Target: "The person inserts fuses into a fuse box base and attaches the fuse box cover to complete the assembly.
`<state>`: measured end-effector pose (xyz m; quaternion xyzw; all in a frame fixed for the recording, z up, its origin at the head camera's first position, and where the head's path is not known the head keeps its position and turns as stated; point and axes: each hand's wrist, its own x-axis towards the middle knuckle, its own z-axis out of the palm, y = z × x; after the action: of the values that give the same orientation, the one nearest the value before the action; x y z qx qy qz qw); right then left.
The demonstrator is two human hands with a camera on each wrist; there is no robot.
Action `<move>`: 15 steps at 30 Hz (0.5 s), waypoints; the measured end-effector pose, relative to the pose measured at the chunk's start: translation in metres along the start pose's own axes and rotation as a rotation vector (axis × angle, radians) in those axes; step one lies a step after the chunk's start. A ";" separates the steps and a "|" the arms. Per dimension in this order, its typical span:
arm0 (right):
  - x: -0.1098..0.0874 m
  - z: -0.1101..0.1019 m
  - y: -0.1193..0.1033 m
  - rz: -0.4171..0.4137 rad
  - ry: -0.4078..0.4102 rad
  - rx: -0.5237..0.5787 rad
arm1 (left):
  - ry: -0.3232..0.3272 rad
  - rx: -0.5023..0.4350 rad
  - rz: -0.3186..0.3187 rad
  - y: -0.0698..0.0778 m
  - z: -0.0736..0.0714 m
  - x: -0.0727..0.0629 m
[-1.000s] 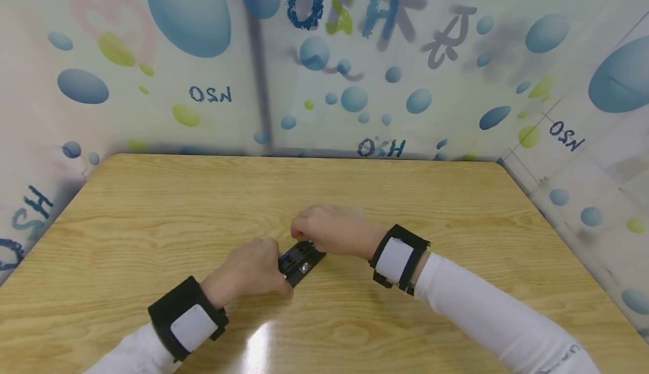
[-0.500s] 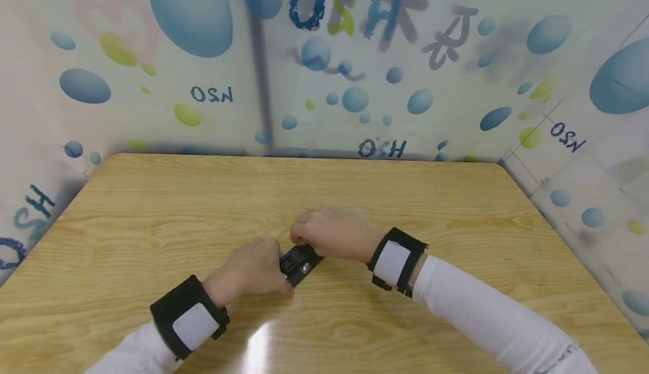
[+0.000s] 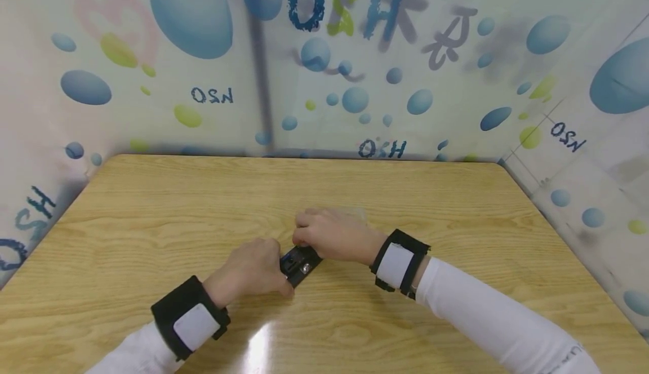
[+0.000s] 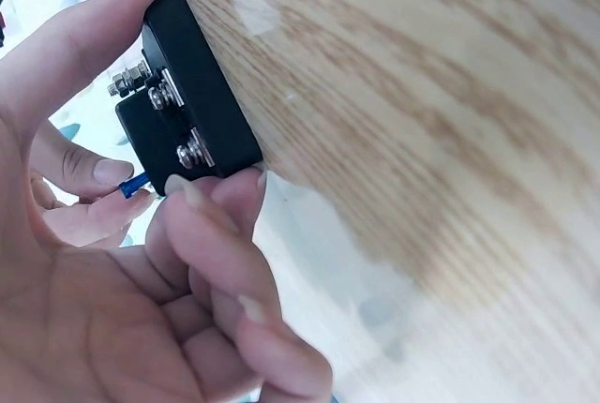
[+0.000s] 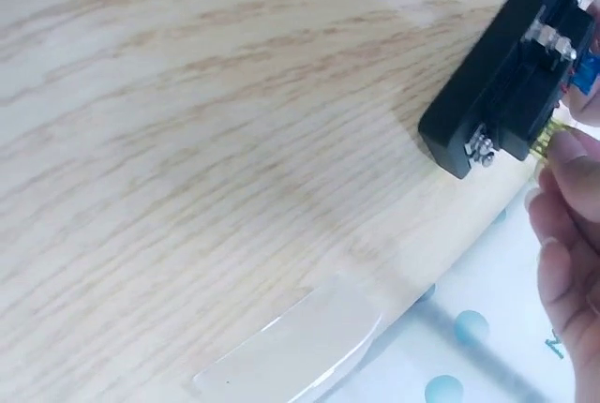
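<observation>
A black terminal block (image 3: pixel 300 265) with metal studs, nuts and washers is held slantwise over the table. My left hand (image 3: pixel 249 267) grips its near left end, thumb and fingers at opposite edges in the left wrist view. At the far end, my right hand (image 3: pixel 332 234) bends over the block. In the right wrist view its thumb and fingertips pinch a small yellow translucent piece (image 5: pixel 546 138) at the block's raised part. A small blue piece (image 5: pixel 588 73) shows farther along that side. The right fingers hide the block's far end in the head view.
A clear plastic sheet or bag (image 5: pixel 300 342) lies on the wooden table (image 3: pixel 177 210) just beyond my right hand. A patterned wall (image 3: pixel 324 109) rises behind the table's far edge. Light glares off the tabletop near the front.
My right hand has come slightly lower over the block, covering more of its far end, then shifted a little right. The left hand keeps its grip, nearly still.
</observation>
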<state>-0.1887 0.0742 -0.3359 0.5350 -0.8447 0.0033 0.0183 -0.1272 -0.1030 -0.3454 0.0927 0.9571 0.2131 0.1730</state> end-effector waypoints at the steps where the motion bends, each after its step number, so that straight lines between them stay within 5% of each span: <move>1: 0.000 0.000 0.001 -0.002 -0.004 0.018 | -0.001 -0.001 -0.002 0.000 0.000 0.000; 9: 0.005 -0.006 0.006 0.048 -0.054 0.222 | -0.015 -0.012 -0.017 0.001 0.000 0.002; 15: 0.007 -0.014 -0.002 0.019 -0.137 0.015 | -0.009 -0.007 -0.015 0.001 0.000 0.001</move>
<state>-0.1894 0.0675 -0.3220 0.5262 -0.8488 -0.0271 -0.0437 -0.1281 -0.1017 -0.3457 0.0856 0.9563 0.2148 0.1791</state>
